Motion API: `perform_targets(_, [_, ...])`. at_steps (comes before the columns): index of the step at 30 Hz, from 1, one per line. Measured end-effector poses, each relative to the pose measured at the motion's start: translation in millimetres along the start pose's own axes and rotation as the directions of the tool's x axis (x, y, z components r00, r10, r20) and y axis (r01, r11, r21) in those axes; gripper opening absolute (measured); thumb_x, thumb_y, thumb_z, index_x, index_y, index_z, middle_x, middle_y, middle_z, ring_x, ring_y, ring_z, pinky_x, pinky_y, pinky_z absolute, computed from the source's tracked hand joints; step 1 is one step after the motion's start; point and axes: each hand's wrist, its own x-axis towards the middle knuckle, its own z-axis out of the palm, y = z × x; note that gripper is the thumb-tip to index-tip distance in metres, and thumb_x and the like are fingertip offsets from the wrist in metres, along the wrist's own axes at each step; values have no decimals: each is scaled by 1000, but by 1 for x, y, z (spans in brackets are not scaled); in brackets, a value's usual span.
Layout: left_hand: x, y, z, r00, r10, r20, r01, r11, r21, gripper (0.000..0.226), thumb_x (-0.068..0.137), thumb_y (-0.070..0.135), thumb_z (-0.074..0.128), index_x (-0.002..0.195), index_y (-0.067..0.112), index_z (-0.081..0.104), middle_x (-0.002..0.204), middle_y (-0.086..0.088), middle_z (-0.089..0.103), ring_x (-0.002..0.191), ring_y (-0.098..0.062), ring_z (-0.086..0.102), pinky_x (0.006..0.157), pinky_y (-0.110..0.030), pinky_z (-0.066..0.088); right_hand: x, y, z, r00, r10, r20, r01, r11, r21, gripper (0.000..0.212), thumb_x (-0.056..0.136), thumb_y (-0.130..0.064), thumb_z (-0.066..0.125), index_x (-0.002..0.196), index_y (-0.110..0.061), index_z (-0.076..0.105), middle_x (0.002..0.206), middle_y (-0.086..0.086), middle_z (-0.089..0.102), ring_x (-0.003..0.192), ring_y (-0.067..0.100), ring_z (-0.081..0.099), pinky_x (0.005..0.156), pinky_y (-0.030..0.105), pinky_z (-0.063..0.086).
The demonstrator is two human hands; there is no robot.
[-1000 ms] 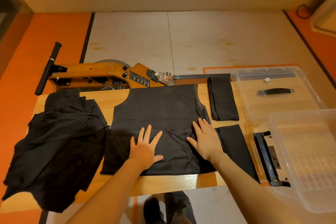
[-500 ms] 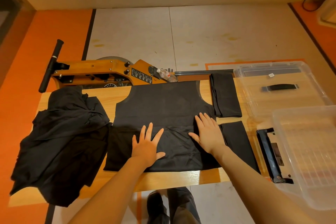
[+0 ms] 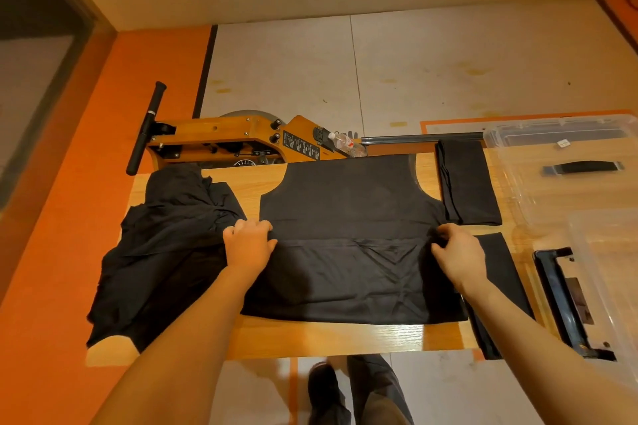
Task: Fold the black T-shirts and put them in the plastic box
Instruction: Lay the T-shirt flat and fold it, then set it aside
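A flat black T-shirt (image 3: 348,217), partly folded with its lower half doubled up into a crosswise fold line, lies in the middle of the light wooden tabletop (image 3: 331,338). The left hand (image 3: 249,245) grips the shirt's left edge at that fold line, fingers curled into the cloth. The right hand (image 3: 455,252) pinches the shirt's right edge at the same line, fingers bent around the fabric.

Left of the flat shirt, touching its edge, a crumpled heap of black shirts (image 3: 165,252) spills over the tabletop's left side. Right of the flat shirt lie two folded black shirts: one (image 3: 466,179) toward the far edge, the other (image 3: 500,272) nearer, partly under the right forearm. Further right stands a clear plastic box (image 3: 607,272) with a black latch (image 3: 566,304), and beyond it a clear plastic lid (image 3: 559,162). Behind the flat shirt, off the tabletop's far edge, sits an orange wooden machine with a black handle (image 3: 221,141).
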Motion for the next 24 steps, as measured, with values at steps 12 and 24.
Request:
perform_targets(12, [4,-19,-10,993,-28,112,35,997,-64,10,95,28,53,90,30,61,102,3,57,102,-22,51,86,-34,33,-1,6,-4,993,116,-19,-107,961,255,30,92,-11,64,122,-6,65,118,15,68,110,32,63,96,41,48])
perform_targets(24, [42,-17,-50,969,-245,22,194,707,-680,22,93,20,61,111,8,68,110,-14,66,105,-30,60,88,-39,46,33,-36,-37,960,238,-149,-137,861,490,41,87,-7,67,128,-5,60,105,7,63,101,23,60,96,36,49])
